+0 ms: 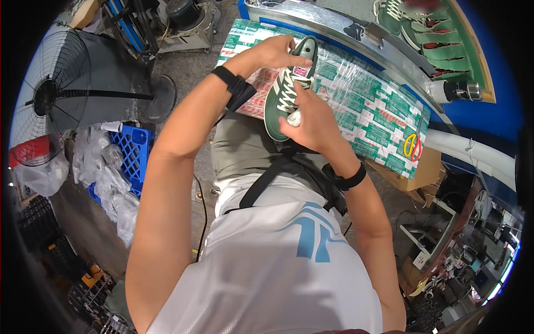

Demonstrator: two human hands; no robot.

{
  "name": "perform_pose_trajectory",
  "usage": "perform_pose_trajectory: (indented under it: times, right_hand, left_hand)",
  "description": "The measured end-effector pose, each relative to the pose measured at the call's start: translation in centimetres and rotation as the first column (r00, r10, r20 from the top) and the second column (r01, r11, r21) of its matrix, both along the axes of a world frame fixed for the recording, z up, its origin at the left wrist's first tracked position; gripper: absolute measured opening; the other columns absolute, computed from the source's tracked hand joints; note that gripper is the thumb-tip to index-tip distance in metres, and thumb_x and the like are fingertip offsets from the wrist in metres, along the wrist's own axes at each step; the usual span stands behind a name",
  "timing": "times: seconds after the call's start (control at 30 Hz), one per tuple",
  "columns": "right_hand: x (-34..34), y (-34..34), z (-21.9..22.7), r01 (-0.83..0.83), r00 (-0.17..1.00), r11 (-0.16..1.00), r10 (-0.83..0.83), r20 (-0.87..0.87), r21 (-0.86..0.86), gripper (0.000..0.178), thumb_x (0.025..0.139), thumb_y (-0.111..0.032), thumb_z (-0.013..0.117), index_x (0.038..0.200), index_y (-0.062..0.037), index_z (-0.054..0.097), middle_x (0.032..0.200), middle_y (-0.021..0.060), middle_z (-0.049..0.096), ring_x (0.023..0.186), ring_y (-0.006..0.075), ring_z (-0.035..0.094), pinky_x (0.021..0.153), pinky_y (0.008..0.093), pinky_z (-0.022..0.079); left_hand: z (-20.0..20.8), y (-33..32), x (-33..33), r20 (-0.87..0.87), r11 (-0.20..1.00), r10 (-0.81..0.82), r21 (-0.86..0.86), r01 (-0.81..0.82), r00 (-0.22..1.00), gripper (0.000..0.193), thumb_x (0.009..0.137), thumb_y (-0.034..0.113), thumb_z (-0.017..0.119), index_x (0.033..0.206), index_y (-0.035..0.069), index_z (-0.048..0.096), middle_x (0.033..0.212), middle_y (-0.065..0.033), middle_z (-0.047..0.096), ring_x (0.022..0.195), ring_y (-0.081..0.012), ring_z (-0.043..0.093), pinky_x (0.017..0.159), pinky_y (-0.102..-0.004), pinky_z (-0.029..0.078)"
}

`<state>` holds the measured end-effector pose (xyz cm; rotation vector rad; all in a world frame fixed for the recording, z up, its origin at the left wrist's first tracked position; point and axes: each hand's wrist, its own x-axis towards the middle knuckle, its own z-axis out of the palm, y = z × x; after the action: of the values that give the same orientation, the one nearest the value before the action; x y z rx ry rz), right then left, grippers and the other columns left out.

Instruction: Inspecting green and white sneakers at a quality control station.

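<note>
A green sneaker (272,106) with white laces is held over the near edge of a tape-covered board, its toe towards me. My left hand (273,53) grips it near the heel opening, fingers at the far rim and thumb by the tongue, which has a small flag patch (301,71). My right hand (312,119) is closed at the sneaker's right side, against the laces. Between its thumb and forefinger shows a small white wad (294,117), perhaps cloth or paper; its other fingers are hidden.
Scissors (412,146) with yellow and red handles lie on the board (367,106). Beyond runs a metal-edged line (334,25) with more green shoes (392,16) and a tray of green shoe parts (445,42). A standing fan (47,97) and blue crate (130,153) are left.
</note>
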<state>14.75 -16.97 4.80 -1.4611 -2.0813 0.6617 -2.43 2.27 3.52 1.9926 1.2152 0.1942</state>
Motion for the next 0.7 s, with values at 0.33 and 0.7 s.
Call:
perform_pose_trajectory:
  times: [0.33,0.7]
  right_hand:
    - [-5.2,0.3,0.8,0.073,0.939,0.982,-0.127,-0.319,-0.175,0.073,0.085,-0.036,0.083,0.136,0.0121,0.064,0.114,0.0296,0.074,0.111,0.0473,0.073,0.097,0.0519,0.057]
    - [-4.1,-1.3,2.4,-0.136,0.913,0.976,0.057,-0.403,-0.168,0.073,0.083,-0.032,0.083,0.14,0.0076,0.062,0.102,0.0229,0.07,0.094,0.042,0.071,0.085,0.0484,0.057]
  left_hand:
    - [0.6,1.8,1.0,-0.002,0.99,-0.118,-0.078,0.117,0.993,0.084,0.084,0.058,0.095,0.125,-0.008,0.064,0.087,-0.0164,0.069,0.07,-0.023,0.068,0.064,-0.0399,0.055]
    - [0.1,2.6,1.9,-0.018,0.981,-0.193,-0.018,0.193,0.981,0.082,0.083,0.059,0.096,0.122,-0.007,0.068,0.104,-0.0208,0.076,0.092,-0.0298,0.074,0.081,-0.0438,0.059]
